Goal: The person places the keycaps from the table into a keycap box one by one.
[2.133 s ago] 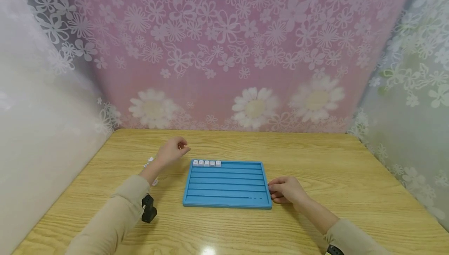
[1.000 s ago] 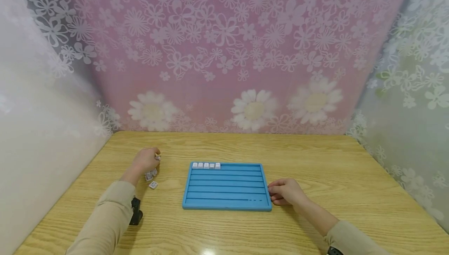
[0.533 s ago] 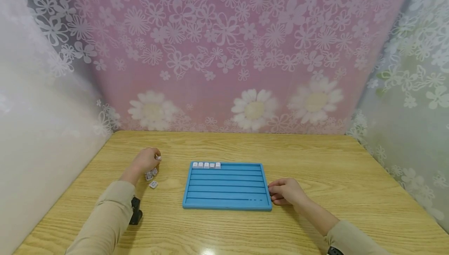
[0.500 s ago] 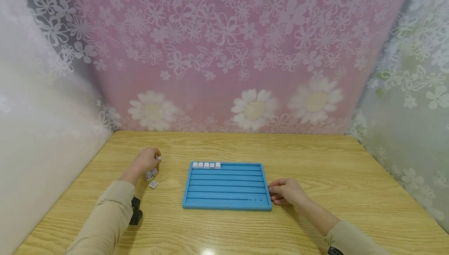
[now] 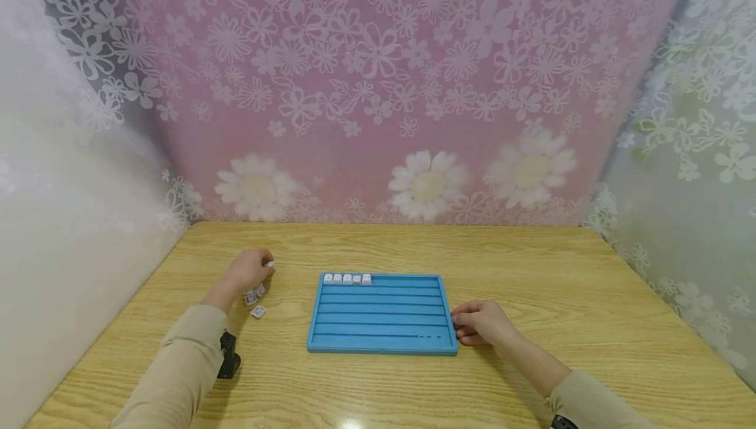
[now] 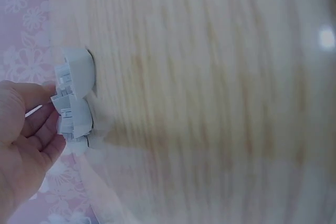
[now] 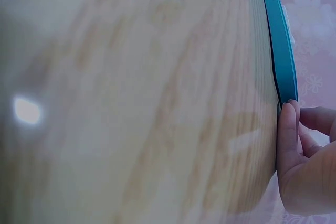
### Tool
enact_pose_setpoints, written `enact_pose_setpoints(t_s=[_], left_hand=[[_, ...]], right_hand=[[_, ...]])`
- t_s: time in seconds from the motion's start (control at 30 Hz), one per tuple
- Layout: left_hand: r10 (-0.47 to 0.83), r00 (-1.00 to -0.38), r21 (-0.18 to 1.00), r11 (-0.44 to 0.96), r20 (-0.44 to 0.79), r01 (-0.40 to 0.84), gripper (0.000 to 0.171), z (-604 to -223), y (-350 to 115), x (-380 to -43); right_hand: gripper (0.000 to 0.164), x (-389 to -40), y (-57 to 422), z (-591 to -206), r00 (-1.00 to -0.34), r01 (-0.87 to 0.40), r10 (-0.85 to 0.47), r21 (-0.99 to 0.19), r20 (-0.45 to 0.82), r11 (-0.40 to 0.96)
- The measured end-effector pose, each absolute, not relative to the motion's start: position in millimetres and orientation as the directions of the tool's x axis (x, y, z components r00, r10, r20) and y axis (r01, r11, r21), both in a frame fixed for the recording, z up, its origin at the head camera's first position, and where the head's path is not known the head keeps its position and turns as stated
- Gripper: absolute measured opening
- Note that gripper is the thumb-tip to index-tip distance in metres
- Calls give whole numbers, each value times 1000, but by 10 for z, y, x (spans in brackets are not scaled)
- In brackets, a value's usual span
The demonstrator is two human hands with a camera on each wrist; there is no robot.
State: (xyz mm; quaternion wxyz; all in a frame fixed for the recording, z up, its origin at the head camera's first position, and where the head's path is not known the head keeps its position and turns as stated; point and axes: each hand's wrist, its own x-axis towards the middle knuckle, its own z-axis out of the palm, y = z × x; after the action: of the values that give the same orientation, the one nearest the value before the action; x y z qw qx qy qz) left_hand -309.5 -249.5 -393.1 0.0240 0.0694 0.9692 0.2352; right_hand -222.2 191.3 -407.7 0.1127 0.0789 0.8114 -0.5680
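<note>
In the head view my left hand point(image 5: 245, 271) is at the left of the table, pinching a small white keycap point(image 5: 270, 264) between thumb and fingertips. Several loose keycaps point(image 5: 258, 311) lie just below that hand, some with their undersides up. In the left wrist view, loose keycaps point(image 6: 80, 72) overlap the fingertips and partly hide the grip. A blue ridged tray point(image 5: 378, 317) lies at the centre with several white keycaps point(image 5: 347, 279) lined up at the left of its top row. My right hand point(image 5: 481, 321) grips the tray's right edge, thumb and fingertips at its rim.
The wooden table point(image 5: 531, 265) stretches around the tray. A pink flowered curtain point(image 5: 378, 88) hangs behind its far edge, with pale sheets at both sides. A black device point(image 5: 228, 355) is strapped at the left wrist.
From above the tray's far left corner, my left hand has moved left to the loose keycaps, where it now pinches one. Lately that keycap has turned slightly in its fingers. The right hand stays put.
</note>
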Motion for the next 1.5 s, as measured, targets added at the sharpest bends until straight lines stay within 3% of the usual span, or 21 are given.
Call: enact_pose_setpoints(t_s=[0.4, 0.97, 1.5], left_hand=[[206, -979, 589, 789, 9, 171, 34, -3860, -2403, -3064], [267, -956, 603, 745, 120, 284, 32, -3874, -2225, -3059], [274, -958, 669, 696, 88, 261, 32, -3807, -2141, -2993]], right_hand=[[19, -2211, 1897, -4056, -959, 268, 7, -901, -282, 341], [19, -2210, 1898, -4047, -960, 263, 2, -896, -281, 356], [24, -2211, 1892, -4014, -958, 267, -1, -899, -285, 346]])
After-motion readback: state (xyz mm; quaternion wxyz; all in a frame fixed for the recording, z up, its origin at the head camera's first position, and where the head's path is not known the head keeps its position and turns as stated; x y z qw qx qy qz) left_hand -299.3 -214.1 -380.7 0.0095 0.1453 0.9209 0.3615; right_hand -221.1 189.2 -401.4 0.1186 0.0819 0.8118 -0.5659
